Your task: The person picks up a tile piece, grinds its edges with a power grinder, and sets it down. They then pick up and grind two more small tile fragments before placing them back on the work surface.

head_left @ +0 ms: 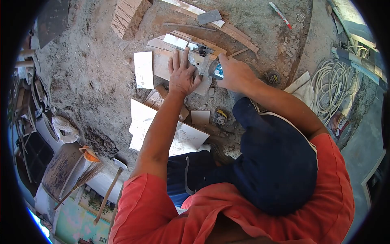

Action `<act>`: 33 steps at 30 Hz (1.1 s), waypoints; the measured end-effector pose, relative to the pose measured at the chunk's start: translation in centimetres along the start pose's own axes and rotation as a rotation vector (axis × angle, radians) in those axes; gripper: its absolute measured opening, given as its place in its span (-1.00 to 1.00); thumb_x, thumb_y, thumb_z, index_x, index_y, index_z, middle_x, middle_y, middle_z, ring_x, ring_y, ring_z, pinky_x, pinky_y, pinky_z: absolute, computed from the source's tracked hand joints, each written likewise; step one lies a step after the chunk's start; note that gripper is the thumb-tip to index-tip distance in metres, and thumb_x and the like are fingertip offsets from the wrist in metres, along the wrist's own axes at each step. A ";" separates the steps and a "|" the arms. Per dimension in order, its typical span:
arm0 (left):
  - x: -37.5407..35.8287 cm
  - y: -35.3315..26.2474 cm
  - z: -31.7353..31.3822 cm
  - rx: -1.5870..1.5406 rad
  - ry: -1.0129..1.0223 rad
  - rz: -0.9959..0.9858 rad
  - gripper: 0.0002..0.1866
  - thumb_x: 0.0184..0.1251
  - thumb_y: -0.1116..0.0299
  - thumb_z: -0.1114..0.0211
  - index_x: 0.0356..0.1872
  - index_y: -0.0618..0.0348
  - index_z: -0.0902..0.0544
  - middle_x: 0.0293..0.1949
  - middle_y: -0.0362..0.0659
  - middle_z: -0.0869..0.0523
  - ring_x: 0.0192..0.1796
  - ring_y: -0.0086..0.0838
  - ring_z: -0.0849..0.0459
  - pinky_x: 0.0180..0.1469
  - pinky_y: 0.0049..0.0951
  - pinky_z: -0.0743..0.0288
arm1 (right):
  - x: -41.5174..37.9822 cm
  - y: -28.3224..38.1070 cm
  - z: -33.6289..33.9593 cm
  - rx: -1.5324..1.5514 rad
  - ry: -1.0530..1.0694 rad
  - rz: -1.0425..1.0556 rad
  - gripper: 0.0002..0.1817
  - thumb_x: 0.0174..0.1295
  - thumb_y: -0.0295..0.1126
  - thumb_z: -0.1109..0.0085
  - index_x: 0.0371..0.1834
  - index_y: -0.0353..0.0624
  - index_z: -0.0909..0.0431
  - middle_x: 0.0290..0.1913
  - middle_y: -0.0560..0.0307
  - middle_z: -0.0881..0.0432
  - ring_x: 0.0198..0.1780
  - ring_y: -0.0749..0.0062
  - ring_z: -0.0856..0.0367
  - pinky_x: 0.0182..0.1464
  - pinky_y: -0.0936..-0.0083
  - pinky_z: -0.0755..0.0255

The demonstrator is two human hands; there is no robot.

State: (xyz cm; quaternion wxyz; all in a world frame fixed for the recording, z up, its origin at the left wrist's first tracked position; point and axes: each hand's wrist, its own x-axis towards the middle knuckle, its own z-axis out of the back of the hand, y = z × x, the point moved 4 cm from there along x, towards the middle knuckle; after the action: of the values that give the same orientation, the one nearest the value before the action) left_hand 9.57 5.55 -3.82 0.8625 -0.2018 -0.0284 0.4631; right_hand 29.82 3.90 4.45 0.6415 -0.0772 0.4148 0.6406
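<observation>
My right hand (237,74) is wrapped round the body of a handheld tile cutter (199,61), which has a metal base plate and a teal label. My left hand (183,75) lies with its fingers stretched out over the work, fingertips beside the cutter's base plate; how firmly it presses cannot be seen. A white tile piece (175,40) shows just beyond those fingertips. Under the cutter and my left hand is a pale board or slab (161,65). The cutter's blade is hidden.
Left of my hands lies a white tile (143,70); larger tiles (189,138) rest nearer my body. A tape measure (220,116) is close to my knee. Wood strips (233,32), a grey block (209,17) and a marker (280,15) lie ahead. Coiled cable (335,87) sits at right.
</observation>
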 end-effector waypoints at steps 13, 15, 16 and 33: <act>-0.1 0.0 -0.1 -0.028 -0.066 -0.023 -0.61 0.15 -0.10 -0.25 -0.39 0.03 -0.73 0.67 -0.02 -0.07 0.64 0.29 0.06 0.55 0.35 0.21 | 0.1 0.0 -0.1 0.010 -0.036 0.039 -0.30 0.03 -0.20 -0.48 0.16 -0.28 -0.34 -0.07 -0.27 -0.67 -0.01 -0.20 -0.71 0.03 0.04 -0.60; 0.0 0.0 0.0 -0.020 -0.035 -0.015 -0.62 0.14 -0.07 -0.25 -0.40 0.03 -0.73 0.66 -0.01 -0.07 0.64 0.29 0.06 0.55 0.35 0.21 | 0.0 -0.1 -0.1 0.007 -0.050 0.041 -0.30 0.03 -0.20 -0.48 0.17 -0.27 -0.34 -0.08 -0.27 -0.67 -0.01 -0.20 -0.71 0.03 0.04 -0.60; -0.1 0.0 0.1 -0.018 -0.037 -0.013 -0.62 0.14 -0.07 -0.25 -0.40 0.03 -0.73 0.66 -0.01 -0.07 0.64 0.29 0.06 0.55 0.35 0.21 | 0.1 -0.1 -0.2 0.011 -0.037 0.035 -0.30 0.03 -0.21 -0.48 0.17 -0.27 -0.34 -0.07 -0.27 -0.67 -0.01 -0.20 -0.71 0.02 0.04 -0.60; -0.2 0.3 -0.6 -0.024 -0.085 -0.036 -0.55 0.22 -0.16 -0.19 -0.35 0.03 -0.75 0.65 0.03 -0.10 0.63 0.32 0.04 0.55 0.38 0.20 | 0.7 0.7 0.1 -0.003 -0.040 0.039 -0.30 0.05 -0.16 -0.49 0.16 -0.25 -0.33 -0.11 -0.28 -0.69 -0.03 -0.20 -0.73 0.01 0.02 -0.61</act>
State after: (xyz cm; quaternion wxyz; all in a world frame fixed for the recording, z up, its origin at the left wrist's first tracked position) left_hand 9.33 5.31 -4.43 0.8663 -0.1918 -0.0744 0.4552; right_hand 29.08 4.65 4.36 0.6370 -0.0576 0.4024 0.6550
